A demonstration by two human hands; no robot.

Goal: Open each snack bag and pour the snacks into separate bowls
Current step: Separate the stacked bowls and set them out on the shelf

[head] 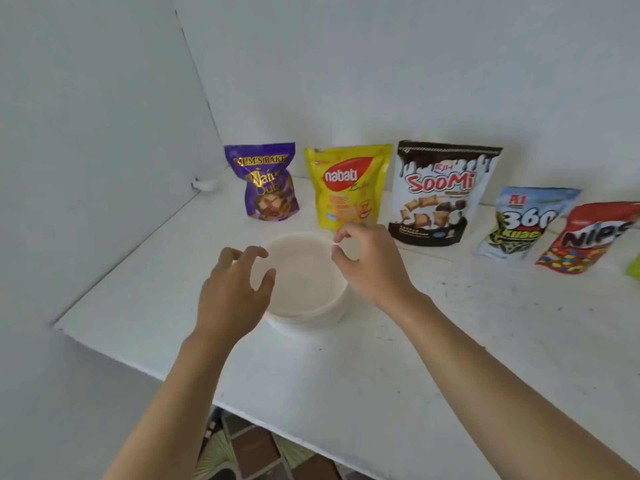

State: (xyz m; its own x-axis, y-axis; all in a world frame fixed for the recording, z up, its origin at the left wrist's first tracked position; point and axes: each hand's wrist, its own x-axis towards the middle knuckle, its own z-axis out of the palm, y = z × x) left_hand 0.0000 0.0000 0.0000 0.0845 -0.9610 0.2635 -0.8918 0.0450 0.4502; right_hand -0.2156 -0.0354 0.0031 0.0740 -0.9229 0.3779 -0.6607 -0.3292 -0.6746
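Both hands, left hand [235, 289] and right hand [367, 261], are hovering unclenched, grasping nothing, over the nested bowls [304, 282] (apparently stacked), risking lifting several stuck together.

stack of white bowls [304, 282] sits upright near the table's front-left, several rims visible on the right side, top one empty. behind it a row of sealed pouches standing upright, left to right: purple wafer bag [266, 183], yellow nabati bag [348, 187], white-brown soomi bag [440, 194], 360 bag [519, 221] leaning back, red nips bag [588, 237] leaning, partly cut off.
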